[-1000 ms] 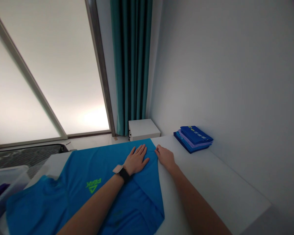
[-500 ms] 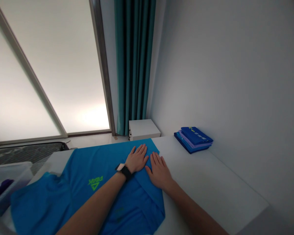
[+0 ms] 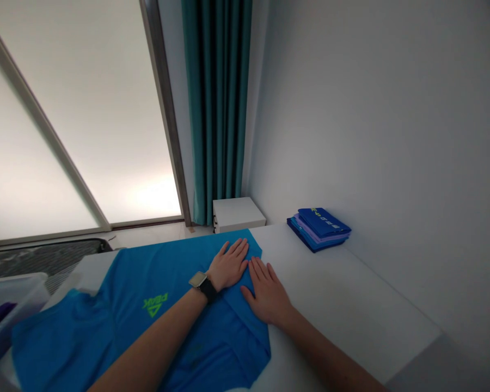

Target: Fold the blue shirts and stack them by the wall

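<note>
A blue T-shirt with a green PEAK logo lies spread on the white table, its right side folded inward over itself. My left hand, with a watch on its wrist, rests flat on the shirt near the far right corner, fingers outstretched. Beside it, my right hand lies flat along the folded right edge, fingers extended and thumb apart. Neither hand grips the cloth. My left forearm covers part of the shirt's middle.
A stack of folded clothes, dark blue on top, sits at the table's back right by the wall. To the left stands a translucent plastic bin with purple cloth inside. A white cabinet stands beyond the table's far edge.
The camera view has shifted slightly. My right hand has slid slightly down along the folded edge relative to my left hand, which stays nearly in place on the shirt.
</note>
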The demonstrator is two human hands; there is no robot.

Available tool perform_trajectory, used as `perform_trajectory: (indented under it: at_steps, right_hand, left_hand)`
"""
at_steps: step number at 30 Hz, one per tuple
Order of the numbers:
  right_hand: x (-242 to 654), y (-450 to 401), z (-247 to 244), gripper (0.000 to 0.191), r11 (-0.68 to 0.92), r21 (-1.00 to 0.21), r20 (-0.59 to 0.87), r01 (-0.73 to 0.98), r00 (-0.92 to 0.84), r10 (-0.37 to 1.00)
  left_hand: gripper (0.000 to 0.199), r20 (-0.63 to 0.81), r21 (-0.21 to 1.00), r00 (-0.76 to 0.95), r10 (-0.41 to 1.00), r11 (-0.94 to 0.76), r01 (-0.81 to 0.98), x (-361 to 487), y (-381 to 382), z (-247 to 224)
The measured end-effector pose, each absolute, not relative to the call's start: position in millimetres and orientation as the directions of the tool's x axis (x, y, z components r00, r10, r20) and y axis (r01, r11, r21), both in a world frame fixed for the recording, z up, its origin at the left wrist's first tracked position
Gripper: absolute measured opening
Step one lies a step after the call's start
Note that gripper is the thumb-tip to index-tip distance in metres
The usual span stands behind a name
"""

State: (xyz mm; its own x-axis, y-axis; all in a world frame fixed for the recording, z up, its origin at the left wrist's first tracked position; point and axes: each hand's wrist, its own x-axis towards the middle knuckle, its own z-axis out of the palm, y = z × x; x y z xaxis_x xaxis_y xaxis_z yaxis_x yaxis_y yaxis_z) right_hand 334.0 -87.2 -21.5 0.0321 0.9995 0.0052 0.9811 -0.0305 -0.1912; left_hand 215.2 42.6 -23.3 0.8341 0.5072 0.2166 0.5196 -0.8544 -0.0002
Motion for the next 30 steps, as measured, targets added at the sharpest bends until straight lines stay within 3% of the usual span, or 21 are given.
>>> perform_trajectory:
  at_steps: [13,30]
  right_hand:
    - [335,-87,-25,0.071,-0.017,-0.171,0.042,0.985,0.024,0.999]
    - [334,-87,-25,0.071,-0.024,-0.17,0.048,0.985,0.033,0.998]
  left_hand:
    - [0.056,0.167,0.114,0.795,0.583,-0.813,0.571,212,52,-33]
    - [0.061,0.143,0.06,0.848,0.511,-0.859,0.508,191,39,-29]
